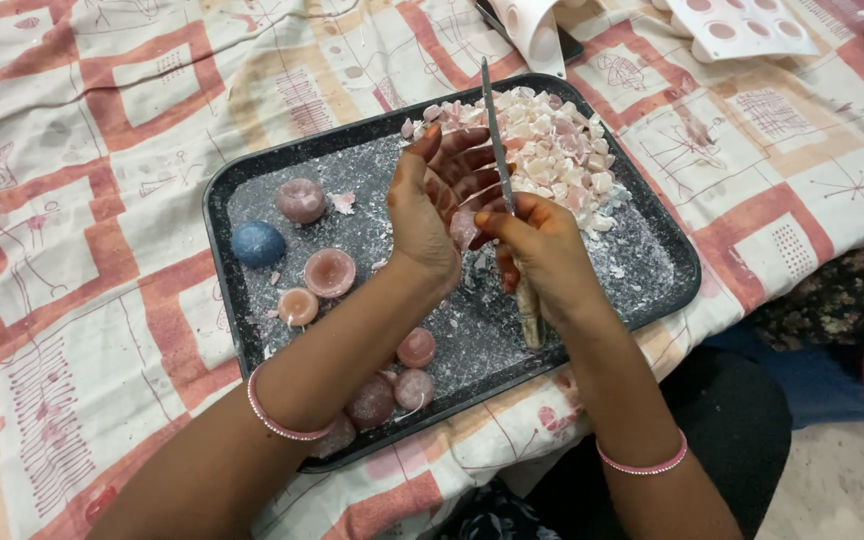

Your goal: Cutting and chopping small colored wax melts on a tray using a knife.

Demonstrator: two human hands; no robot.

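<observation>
Over a black tray [252,180] my left hand [430,205] cups a small pinkish wax piece [464,228], mostly hidden by the fingers. My right hand [542,255] grips a knife [498,140] with its thin blade pointing up and away, pressed against that piece. A heap of pink and white wax chips [552,150] fills the tray's far right corner. Round wax candles lie on the tray's left: a blue ball [257,243], a mauve one [300,199], and pink cup-shaped ones [330,271].
A patterned orange and white cloth [82,200] covers the surface. White moulds [537,30] and a white mould sheet with round holes [742,25] lie beyond the tray. More pink candles [392,390] sit at the tray's near edge. Bare floor [842,480] shows at right.
</observation>
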